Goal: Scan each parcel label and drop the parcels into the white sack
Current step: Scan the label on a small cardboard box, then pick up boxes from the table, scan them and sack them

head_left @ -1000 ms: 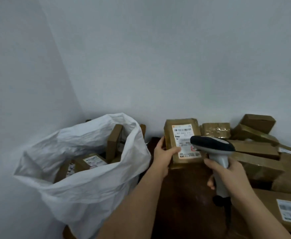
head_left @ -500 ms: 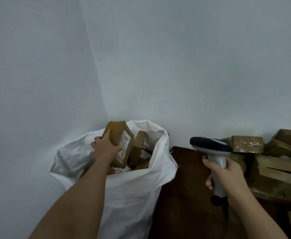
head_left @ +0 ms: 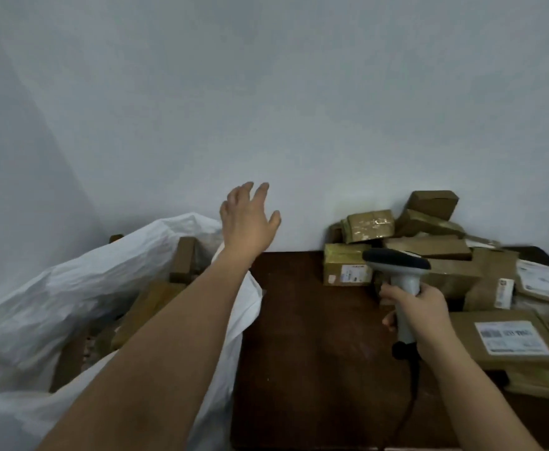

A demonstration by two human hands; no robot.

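Reaching up over the counter (head_left: 315, 336), left hand (head_left: 248, 219) is raised w/ fingers (head_left: 261, 192) spread wide, holding nothing, just right of the sack (head_left: 71, 288), which has parcels inside. Right hand (head_left: 419, 307) grips scanner (head_left: 400, 271) near parcel pile (head_left: 429, 249); labels too blurred to read.

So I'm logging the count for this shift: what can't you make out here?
Head view only:
- white sack: its folds and the left forearm hide most parcels inside.
- parcel pile: stacked, count unclear.
- flat parcel's label: print too small.
- scanner: right hand covers the handle.
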